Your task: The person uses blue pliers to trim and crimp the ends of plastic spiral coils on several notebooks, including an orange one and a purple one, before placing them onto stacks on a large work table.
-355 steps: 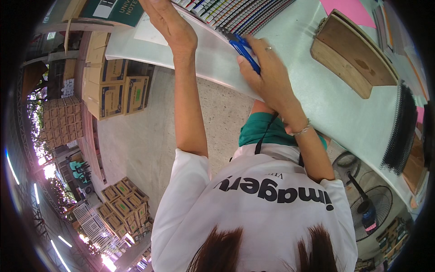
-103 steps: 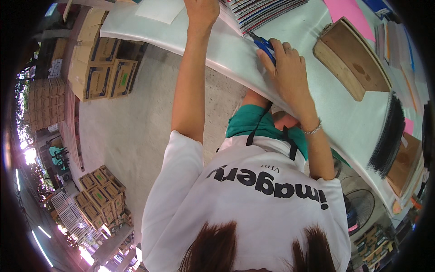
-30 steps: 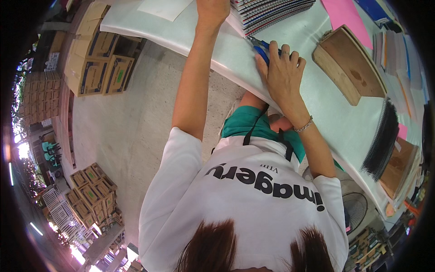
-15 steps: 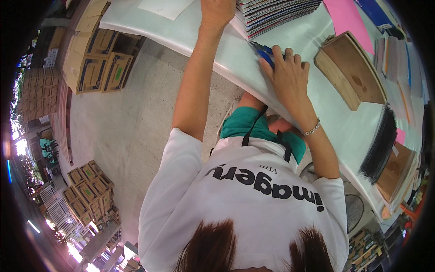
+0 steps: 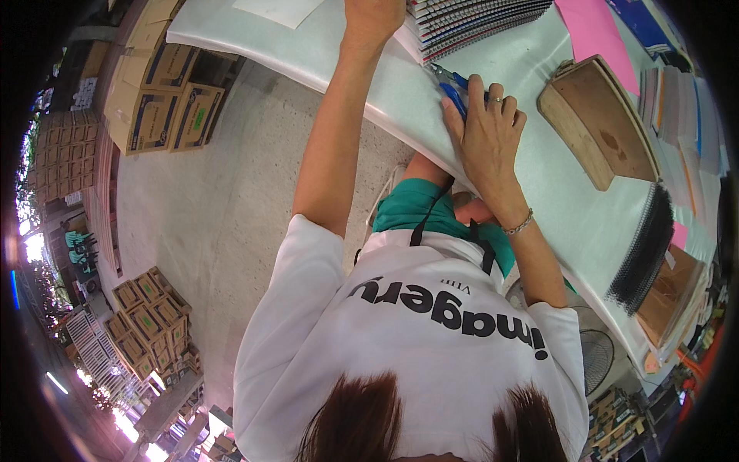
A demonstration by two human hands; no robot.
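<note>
My right hand (image 5: 489,129) rests near the front edge of the white table (image 5: 531,185), its fingers closed over blue-handled pliers (image 5: 453,94). Their metal jaws point toward the corner of a stack of spiral-bound notebooks (image 5: 481,27), whose bindings face me. The jaws lie at or very close to the lowest binding; whether they touch it I cannot tell. My left hand (image 5: 375,21) reaches to the left side of that stack. Its fingers run past the upper edge of the view, so their hold is hidden.
Right of the pliers stands an angled wooden block (image 5: 604,123). Beyond it are a pink sheet (image 5: 596,38), stacked books (image 5: 681,123) and a bundle of black binding coils (image 5: 643,246). A white sheet (image 5: 281,9) lies far left. Cardboard boxes (image 5: 158,108) stand on the floor.
My right hand and the pliers have shifted slightly, with the metal jaws now showing more plainly. My left hand has moved a little to the right. The whole view has shifted slightly.
</note>
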